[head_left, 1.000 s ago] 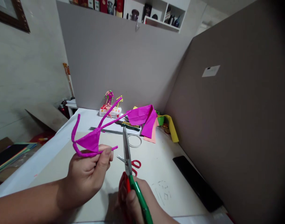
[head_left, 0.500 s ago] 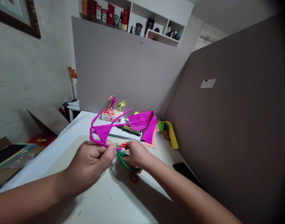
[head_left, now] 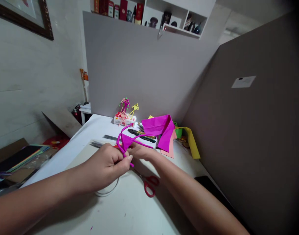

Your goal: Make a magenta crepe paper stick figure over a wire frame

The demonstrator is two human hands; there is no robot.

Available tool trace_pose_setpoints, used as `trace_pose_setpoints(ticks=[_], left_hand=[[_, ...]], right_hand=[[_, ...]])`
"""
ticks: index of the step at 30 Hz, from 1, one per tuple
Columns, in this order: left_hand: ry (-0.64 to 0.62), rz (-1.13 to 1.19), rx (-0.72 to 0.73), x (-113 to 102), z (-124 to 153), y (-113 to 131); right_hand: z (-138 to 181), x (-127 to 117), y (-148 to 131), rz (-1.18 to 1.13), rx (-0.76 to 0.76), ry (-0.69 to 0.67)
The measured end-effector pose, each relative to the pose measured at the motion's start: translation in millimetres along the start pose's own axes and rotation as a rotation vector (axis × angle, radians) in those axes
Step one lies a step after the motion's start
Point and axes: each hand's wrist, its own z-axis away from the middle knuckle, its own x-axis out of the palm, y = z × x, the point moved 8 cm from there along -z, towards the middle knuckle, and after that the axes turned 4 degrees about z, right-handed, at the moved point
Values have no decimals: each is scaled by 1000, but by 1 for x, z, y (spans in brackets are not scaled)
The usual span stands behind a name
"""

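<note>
My left hand (head_left: 115, 164) is closed, thumb against the fingers, around the lower stem of a magenta paper-wrapped wire figure (head_left: 127, 142). The figure has a triangular body and thin bent limbs, and a short end sticks out past my thumb. My right hand (head_left: 141, 151) is just behind and to the right of the figure. Its fingers are mostly hidden by my left hand and the figure. A small red piece (head_left: 118, 146) shows beside them, too covered to name. Red-handled scissors (head_left: 149, 186) lie on the table below my hands.
Pliers (head_left: 146, 138), grey wires (head_left: 111, 137) and a magenta paper strip (head_left: 155, 124) lie farther back. Small figures stand in a tissue box (head_left: 125, 121). Yellow paper (head_left: 192, 143) hangs at right, near a grey partition (head_left: 249, 130). A wire loop (head_left: 107, 195) lies by my left wrist.
The figure and my left hand have moved right. The red-and-green-handled tool in my right hand has gone out of sight, and that hand has moved behind the figure. The scissors are more uncovered.
</note>
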Motion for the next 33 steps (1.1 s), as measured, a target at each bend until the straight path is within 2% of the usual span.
trace_pose_setpoints(ticks=[3, 6, 8, 10, 11, 13, 15, 17, 22, 28, 33], left_hand=[[-93, 63, -37, 6, 1, 2], [-201, 101, -70, 18, 3, 0], [-268, 107, -96, 27, 4, -3], [-316, 88, -127, 36, 6, -9], [-348, 80, -149, 40, 7, -11], [-405, 52, -198, 46, 9, -16], [-435, 38, -235, 49, 9, -20], [-416, 48, -253, 45, 7, -20], [-309, 85, -270, 32, -1, -22], [-154, 56, -182, 24, -10, -19], [81, -90, -72, 18, -11, -20]], right_hand=[[31, -53, 2, -136, -43, 118], [66, -88, -27, -207, -113, 199], [84, -88, -56, -192, -165, 179], [98, -75, -88, 71, -276, 179], [104, -71, -100, 228, -335, 241], [112, -59, -110, 498, -356, 331], [116, -56, -107, 598, -315, 406], [122, -60, -100, 557, -266, 485], [140, -78, -70, 164, -86, 673], [152, -68, -25, -122, 91, 694], [155, -60, 2, -316, 156, 666]])
